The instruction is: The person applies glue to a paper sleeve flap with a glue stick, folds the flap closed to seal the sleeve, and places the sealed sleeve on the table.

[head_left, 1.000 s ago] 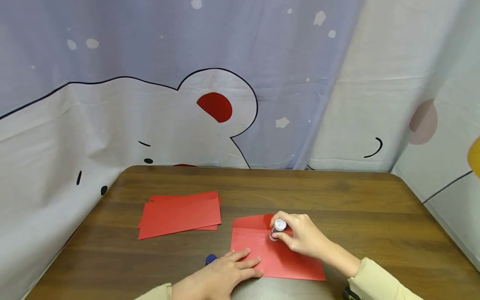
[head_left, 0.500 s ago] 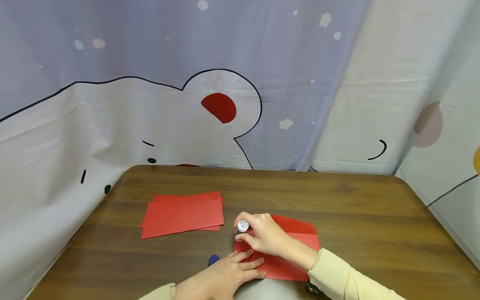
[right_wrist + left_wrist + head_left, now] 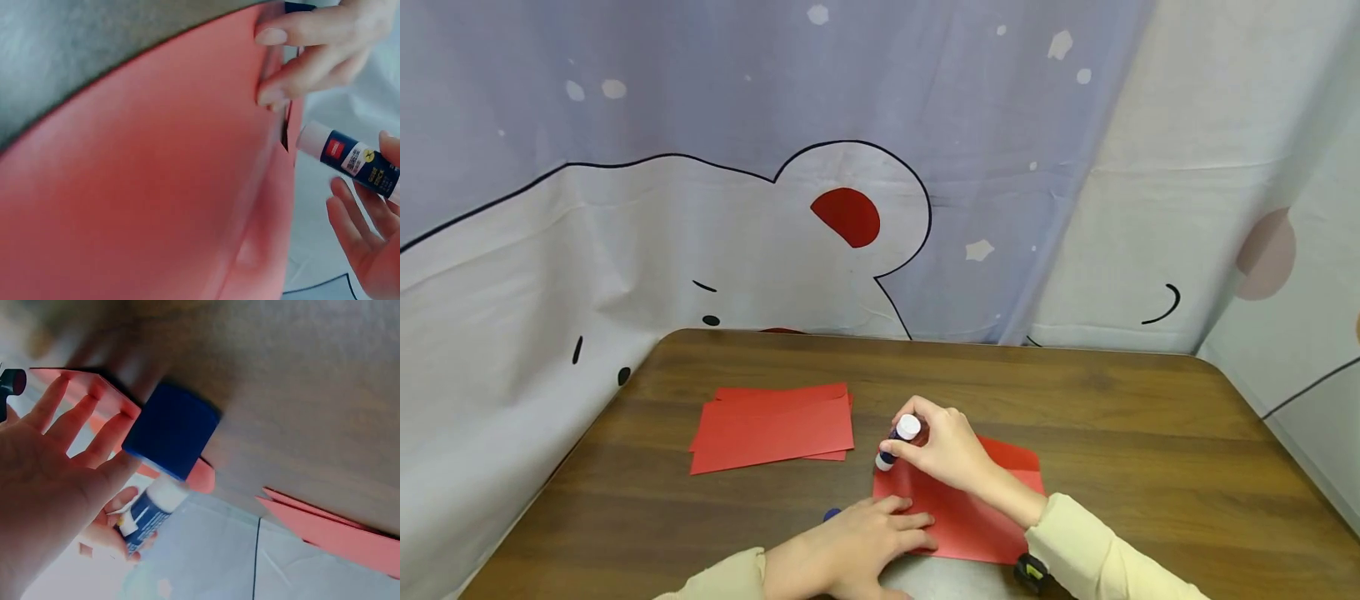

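Note:
A red envelope (image 3: 977, 525) lies on the wooden table with its flap spread away from the person. My left hand (image 3: 865, 537) rests on its near left part, fingers stretched out. Between thumb and fingers, my right hand (image 3: 951, 450) pinches a glue stick (image 3: 908, 427), a dark blue tube with white ends. The stick leans over the envelope's left edge, near the flap fold. Its label shows in the right wrist view on the glue stick (image 3: 356, 159). A blue cap (image 3: 172, 431) stands on the table beside the left hand, mostly hidden by it in the head view.
Several red envelopes (image 3: 775, 433) lie in an overlapping stack at the left of the table (image 3: 1112, 417). Behind the table hangs a printed curtain (image 3: 737, 233). A black band with a device (image 3: 1032, 572) sits at the right wrist.
The right hand has carried the glue stick leftward across the envelope to its left edge, and the stick now tilts more. The left hand keeps its place on the envelope.

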Available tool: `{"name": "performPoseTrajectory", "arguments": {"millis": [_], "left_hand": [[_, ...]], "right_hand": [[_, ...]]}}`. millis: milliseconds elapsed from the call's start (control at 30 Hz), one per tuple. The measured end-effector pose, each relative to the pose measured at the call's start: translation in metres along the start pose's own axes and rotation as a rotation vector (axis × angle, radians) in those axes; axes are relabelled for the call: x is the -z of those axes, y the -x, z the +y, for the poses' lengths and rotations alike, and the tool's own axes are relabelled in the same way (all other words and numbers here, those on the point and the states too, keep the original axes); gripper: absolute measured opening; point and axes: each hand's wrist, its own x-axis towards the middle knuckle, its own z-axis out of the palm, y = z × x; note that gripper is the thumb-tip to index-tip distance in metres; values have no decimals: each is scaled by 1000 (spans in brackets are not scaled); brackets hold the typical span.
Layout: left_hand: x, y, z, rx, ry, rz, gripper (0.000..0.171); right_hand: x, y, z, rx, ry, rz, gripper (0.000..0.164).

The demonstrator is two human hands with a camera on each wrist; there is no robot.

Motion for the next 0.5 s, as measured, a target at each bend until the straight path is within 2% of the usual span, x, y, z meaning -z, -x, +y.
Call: {"name": "performPoseTrajectory", "arguments": {"millis": [100, 233, 300, 500], "left_hand": [[2, 0, 1, 38, 38, -43, 54], [5, -2, 2, 86, 106, -70, 56], [7, -2, 1, 84, 125, -78, 57], [6, -2, -2, 21, 52, -69, 54]], "right_hand": [[9, 0, 1, -76, -53, 35, 25], [23, 2, 1, -161, -209, 42, 23], [30, 4, 2, -192, -265, 46, 23], [50, 16, 12, -236, -366, 94, 25]]}}
